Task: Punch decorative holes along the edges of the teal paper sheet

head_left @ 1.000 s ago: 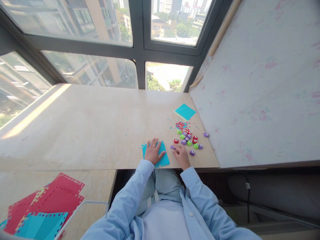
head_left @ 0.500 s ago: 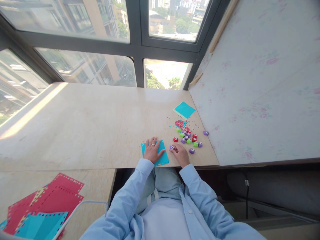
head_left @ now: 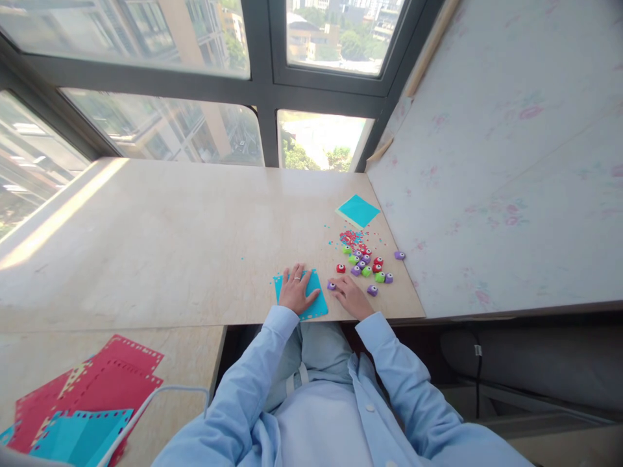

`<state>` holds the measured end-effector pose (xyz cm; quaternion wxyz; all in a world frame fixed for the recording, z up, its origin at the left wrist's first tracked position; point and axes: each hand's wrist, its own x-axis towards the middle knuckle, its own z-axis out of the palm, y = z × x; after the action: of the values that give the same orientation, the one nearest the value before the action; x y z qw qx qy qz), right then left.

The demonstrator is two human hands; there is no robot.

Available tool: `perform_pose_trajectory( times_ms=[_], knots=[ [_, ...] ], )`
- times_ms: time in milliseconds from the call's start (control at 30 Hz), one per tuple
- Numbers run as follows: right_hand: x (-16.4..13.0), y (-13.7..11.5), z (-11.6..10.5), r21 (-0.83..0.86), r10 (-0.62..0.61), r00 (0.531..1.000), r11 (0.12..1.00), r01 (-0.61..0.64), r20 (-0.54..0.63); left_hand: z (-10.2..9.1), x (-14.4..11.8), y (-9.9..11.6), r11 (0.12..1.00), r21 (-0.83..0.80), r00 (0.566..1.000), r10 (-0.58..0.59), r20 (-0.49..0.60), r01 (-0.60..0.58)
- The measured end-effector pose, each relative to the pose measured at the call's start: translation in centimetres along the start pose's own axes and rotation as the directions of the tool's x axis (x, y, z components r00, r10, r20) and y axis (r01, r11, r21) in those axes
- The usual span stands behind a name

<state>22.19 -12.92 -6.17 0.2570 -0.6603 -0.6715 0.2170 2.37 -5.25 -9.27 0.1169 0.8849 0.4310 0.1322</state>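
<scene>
My left hand [head_left: 295,292] lies flat with fingers spread on a blue sheet of paper [head_left: 317,309], pressing it to the tabletop. Small holes run along the sheet's edges, and part of it is hidden under the palm. Just right of the sheet, my right hand [head_left: 351,296] has its fingertips closed on a small purple craft punch [head_left: 331,286]. The punch stands slightly apart from the paper's right edge. Beyond that hand sits a group of small punches in purple, green and red, among them a red punch [head_left: 341,268] and a purple punch [head_left: 372,290].
Red and blue paper cutouts [head_left: 351,239] are heaped behind the punches. Farther back lies a stack of square paper [head_left: 357,211], blue on top. Punched red sheets [head_left: 107,383] and blue sheets [head_left: 87,431] overlap at lower left, beside a white curved rod [head_left: 170,388]. A papered wall [head_left: 487,194] bounds the right.
My right hand and the purple punch have shifted slightly left, nearer the blue sheet, and its fingers look more stretched. My left hand stays on the paper.
</scene>
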Motion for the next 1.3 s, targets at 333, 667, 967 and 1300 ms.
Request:
perform_pose_trajectory(
  times_ms=[333, 667, 967, 1300],
  knots=[
    [1.8, -0.3, 0.6, -0.081, 0.072, 0.997, 0.994, -0.073, -0.019, -0.9, -0.1, 0.1, 0.996, -0.084, 0.999, -0.011, -0.042, 0.007],
    [3.7, 0.1, 1.8, -0.100, 0.089, 0.994, 0.990, -0.095, -0.064, -1.3, -0.1, 0.0, 0.991, -0.136, 0.995, -0.005, -0.097, -0.008],
    [4.1, 0.1, 2.0, -0.142, 0.049, 0.997, 0.988, -0.058, -0.062, -1.5, -0.2, 0.1, 0.982, -0.189, 0.993, -0.025, -0.113, 0.003],
    [4.1, -0.2, 2.0, -0.194, 0.038, 0.998, 0.980, -0.048, -0.055, -1.0, -0.3, -0.1, 0.970, -0.236, 0.984, 0.009, -0.178, -0.051]
  ],
)
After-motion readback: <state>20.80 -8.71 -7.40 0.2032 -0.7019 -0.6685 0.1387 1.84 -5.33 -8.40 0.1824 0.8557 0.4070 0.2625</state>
